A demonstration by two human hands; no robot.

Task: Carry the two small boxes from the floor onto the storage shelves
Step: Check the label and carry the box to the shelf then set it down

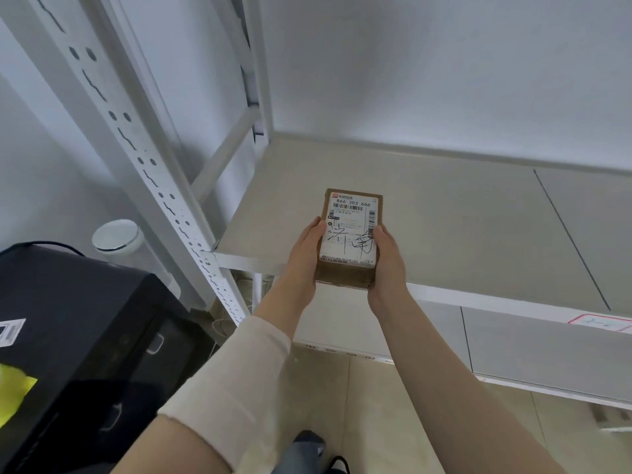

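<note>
The person's left hand [302, 260] and right hand [386, 260] are bare, without gloves, rings or a watch. A cream-white band of soft fabric [232, 378] wraps the left forearm like a sleeve; the right forearm [455, 378] is uncovered. Grey-blue trouser fabric [307, 449] shows at the bottom edge.

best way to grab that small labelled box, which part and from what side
Grip the small box by its two long side faces near the closer end, coming from the front, as the left hand and right hand do. It is narrow, and this keeps the label uncovered.
</note>
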